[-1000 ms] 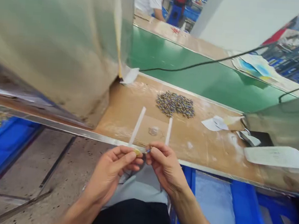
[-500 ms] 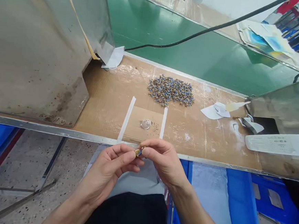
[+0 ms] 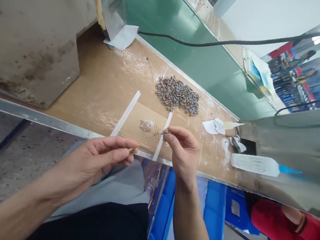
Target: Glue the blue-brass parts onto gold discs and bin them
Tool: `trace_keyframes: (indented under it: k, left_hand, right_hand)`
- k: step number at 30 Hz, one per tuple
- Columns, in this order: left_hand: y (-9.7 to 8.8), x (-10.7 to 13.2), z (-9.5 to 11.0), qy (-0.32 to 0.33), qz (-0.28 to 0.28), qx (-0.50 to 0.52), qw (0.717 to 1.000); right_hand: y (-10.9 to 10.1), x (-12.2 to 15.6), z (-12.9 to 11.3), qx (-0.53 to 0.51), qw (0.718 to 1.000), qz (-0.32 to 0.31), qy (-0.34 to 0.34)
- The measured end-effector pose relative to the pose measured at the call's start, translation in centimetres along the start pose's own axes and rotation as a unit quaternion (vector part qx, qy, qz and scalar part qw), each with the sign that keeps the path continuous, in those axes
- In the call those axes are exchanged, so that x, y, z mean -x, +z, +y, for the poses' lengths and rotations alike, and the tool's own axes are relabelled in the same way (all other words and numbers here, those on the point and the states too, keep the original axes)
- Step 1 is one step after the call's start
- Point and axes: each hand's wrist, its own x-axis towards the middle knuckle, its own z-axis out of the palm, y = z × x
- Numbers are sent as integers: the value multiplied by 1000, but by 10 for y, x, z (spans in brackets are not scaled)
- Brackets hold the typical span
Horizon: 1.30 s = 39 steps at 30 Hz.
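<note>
My left hand point(image 3: 98, 157) pinches a small gold-coloured piece point(image 3: 131, 150) between thumb and fingers, just off the bench's front edge. To its right, my right hand point(image 3: 185, 149) is closed in a pinch on a small blue-and-gold piece point(image 3: 164, 133), above a strip of white tape point(image 3: 160, 146). Behind it lies a heap of small blue-and-gold pieces point(image 3: 178, 95). On the cardboard between two tape strips sits a clear, shiny round item point(image 3: 147, 125), and tiny dark specks point(image 3: 155, 131) are scattered beside it.
A metal housing point(image 3: 36, 40) bounds the left side. On the right lie paper scraps point(image 3: 213, 126) and a white bottle with a blue nozzle point(image 3: 253, 164). A black cable point(image 3: 193, 44) crosses behind. Blue crates point(image 3: 214, 202) and a person's red clothing point(image 3: 282, 222) appear below the bench.
My hands, together before, have moved apart. The right one has gone up and over the bench with the blue-and-gold piece; the left has shifted left with the gold piece. The view has tilted.
</note>
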Motion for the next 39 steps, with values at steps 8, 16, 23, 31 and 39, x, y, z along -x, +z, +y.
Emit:
trace_keyframes:
  k: [8, 16, 23, 31, 39]
  left_hand:
    - [-5, -28, -2, 125, 64, 11, 990]
    - [-5, -28, -17, 168, 90, 13, 981]
    - [-5, -27, -17, 166, 79, 9, 983]
    - [-7, -27, -17, 168, 74, 0, 983]
    - [-8, -26, -17, 160, 71, 1, 984]
  right_hand:
    - [12, -21, -4, 162, 972, -44, -165]
    - [17, -25, 4, 264, 943, -28, -203]
    - [22, -23, 7, 284, 923, -29, -258]
    - [23, -23, 9, 299, 916, -32, -268]
    - [25, -23, 8, 303, 912, -30, -277]
